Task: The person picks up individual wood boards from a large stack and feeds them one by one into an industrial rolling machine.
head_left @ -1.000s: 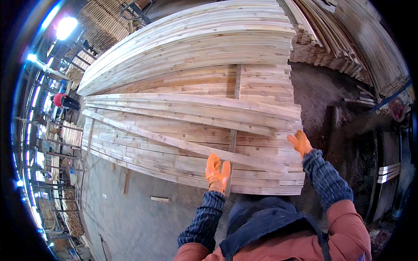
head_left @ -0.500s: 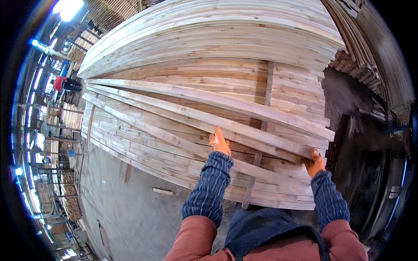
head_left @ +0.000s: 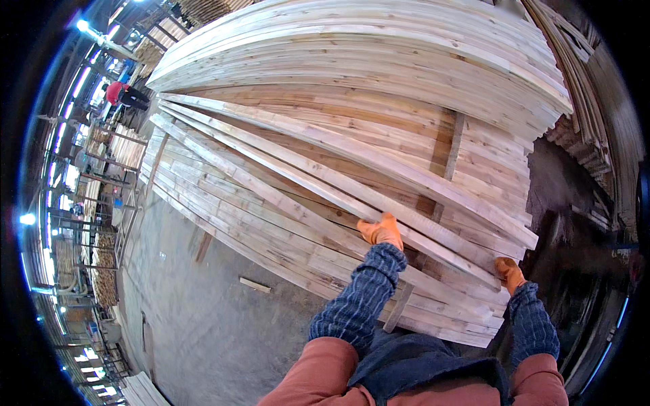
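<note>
My left hand (head_left: 381,231), in an orange glove, is closed on the near edge of a long pale wooden board (head_left: 447,254), partway along it. At that board's right end, my right hand (head_left: 510,274), also gloved in orange, has its fingers bent around the tip. A second board (head_left: 433,224) lies right alongside on the far side. Farther back, another loose board (head_left: 379,157) runs slantwise. Nearer me, one more loose board (head_left: 271,195) crosses the layer of planks (head_left: 223,203) underneath. The undersides of both hands are hidden.
A taller stack of boards (head_left: 365,64) rises behind. Dark cross strips (head_left: 456,145) lie across the planks. On the grey floor (head_left: 217,304) lies a short wood offcut (head_left: 255,284). A person in red (head_left: 122,95) bends over at the far left. More timber (head_left: 582,135) stands at right.
My left hand has moved from lying open over the boards to closing on the near board's edge. The two middle boards now show a gap between them. The whole view has shifted.
</note>
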The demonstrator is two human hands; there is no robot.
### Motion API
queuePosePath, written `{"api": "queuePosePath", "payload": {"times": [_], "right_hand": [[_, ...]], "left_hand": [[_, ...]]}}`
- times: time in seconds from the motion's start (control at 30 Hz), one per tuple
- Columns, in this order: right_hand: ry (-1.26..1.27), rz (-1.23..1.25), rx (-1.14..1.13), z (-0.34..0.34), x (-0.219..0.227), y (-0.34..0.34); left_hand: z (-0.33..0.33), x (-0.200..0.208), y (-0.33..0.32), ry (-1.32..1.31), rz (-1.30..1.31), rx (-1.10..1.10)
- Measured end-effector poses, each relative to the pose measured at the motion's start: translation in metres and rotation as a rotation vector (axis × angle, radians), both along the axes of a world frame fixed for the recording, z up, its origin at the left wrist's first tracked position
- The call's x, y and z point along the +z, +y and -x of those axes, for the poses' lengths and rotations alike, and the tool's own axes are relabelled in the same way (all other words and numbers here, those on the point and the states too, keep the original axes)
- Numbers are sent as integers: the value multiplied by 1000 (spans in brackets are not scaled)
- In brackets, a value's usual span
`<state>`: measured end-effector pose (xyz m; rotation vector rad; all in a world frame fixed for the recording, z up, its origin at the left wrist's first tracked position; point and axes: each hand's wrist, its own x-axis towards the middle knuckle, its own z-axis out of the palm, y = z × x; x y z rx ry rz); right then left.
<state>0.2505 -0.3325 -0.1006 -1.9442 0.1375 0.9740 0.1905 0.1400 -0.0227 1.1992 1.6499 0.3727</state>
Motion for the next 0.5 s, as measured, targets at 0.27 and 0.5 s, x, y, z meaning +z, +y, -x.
{"api": "queuePosePath", "payload": {"times": [0.27,0.5], "right_hand": [[-369,148,774,-35,112,178],[-118,137,916,-48,68,191]], "left_hand": [[21,-90,7,-207,435,260],[18,-144,13,-397,754,121]]}}
